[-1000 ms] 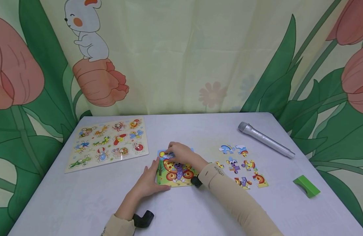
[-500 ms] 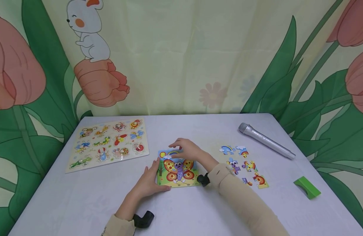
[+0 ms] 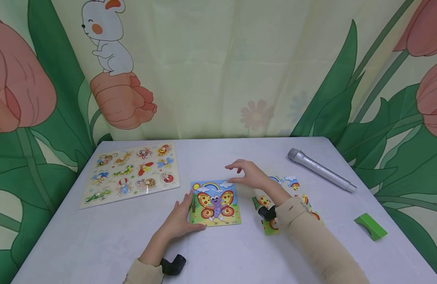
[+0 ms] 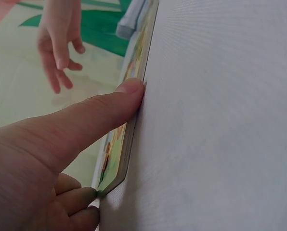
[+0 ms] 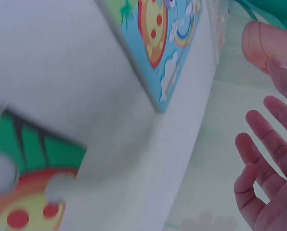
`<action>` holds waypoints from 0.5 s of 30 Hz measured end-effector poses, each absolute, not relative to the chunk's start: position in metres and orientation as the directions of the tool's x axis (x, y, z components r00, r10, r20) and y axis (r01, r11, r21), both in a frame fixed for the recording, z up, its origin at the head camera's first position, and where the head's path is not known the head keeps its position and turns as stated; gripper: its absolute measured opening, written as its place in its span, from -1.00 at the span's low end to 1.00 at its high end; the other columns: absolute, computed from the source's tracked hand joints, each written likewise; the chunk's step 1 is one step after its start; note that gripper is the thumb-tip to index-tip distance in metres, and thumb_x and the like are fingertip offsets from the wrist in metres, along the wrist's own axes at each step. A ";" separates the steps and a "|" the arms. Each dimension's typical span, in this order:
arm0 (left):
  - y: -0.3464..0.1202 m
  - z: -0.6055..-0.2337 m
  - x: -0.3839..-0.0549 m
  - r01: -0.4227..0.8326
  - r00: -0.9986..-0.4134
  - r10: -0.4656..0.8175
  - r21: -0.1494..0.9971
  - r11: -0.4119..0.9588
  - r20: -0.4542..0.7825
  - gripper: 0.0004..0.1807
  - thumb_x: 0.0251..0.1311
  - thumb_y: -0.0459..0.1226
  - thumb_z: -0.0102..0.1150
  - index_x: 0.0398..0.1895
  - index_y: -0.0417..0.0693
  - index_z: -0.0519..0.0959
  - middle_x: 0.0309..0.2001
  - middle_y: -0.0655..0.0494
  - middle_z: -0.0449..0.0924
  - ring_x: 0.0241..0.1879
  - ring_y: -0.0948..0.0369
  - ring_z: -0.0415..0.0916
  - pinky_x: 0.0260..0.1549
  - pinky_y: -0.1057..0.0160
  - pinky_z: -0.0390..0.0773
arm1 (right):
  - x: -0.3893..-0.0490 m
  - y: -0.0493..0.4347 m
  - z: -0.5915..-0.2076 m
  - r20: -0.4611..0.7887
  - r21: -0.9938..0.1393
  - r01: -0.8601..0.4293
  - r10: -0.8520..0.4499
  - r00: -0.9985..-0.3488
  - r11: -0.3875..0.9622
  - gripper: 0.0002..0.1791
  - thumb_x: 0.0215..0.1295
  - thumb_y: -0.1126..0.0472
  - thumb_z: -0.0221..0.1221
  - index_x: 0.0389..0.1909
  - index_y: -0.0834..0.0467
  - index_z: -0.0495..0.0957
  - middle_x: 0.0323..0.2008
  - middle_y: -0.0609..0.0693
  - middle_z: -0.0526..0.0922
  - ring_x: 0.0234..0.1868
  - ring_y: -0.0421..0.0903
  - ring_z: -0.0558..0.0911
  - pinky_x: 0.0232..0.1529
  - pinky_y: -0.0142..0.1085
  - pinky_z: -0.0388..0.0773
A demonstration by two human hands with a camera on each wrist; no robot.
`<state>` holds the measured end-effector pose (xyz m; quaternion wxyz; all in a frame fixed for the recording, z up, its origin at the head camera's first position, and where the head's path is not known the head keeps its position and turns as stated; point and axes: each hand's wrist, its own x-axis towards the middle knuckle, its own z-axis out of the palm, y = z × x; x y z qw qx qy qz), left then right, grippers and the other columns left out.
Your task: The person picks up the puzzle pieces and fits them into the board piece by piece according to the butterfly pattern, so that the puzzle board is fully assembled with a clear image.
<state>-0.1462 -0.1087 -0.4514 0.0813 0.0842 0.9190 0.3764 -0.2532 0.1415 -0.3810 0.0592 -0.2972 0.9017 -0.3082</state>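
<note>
A square picture board with a purple butterfly (image 3: 216, 203) lies flat on the table. My left hand (image 3: 178, 219) rests against its near left corner, thumb on the near edge and fingers along the left side. The left wrist view shows the thumb (image 4: 100, 110) laid straight on the board's edge. My right hand (image 3: 252, 174) is in the air just right of the board's far right corner, its fingers loosely spread around nothing. Loose jigsaw pieces (image 3: 263, 201) with matching colours lie to the right, partly hidden by the right forearm; one jigsaw piece (image 5: 42, 149) shows in the right wrist view.
An insect puzzle board (image 3: 133, 171) lies at the far left of the white table (image 3: 97, 244). At the far right are a silver microphone (image 3: 321, 169) and a green arched block (image 3: 370, 227). A printed curtain (image 3: 204, 79) hangs behind the table.
My right hand has lifted from the butterfly board's far left part and moved right, past its far right corner. The left hand stays against the board, which has not shifted.
</note>
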 end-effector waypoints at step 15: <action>-0.108 -0.452 -0.146 0.099 -0.974 0.214 0.705 0.702 -0.077 0.19 -0.26 -0.03 0.47 0.40 -0.22 -0.04 0.37 -0.23 -0.01 0.36 -0.13 -0.15 0.29 -0.13 -0.13 | -0.251 0.214 -0.381 0.125 -0.563 -0.469 -0.491 -0.862 0.680 -0.48 0.04 0.15 0.32 0.05 0.24 0.50 -0.04 0.17 0.57 -0.18 0.11 0.49 -0.24 -0.05 0.49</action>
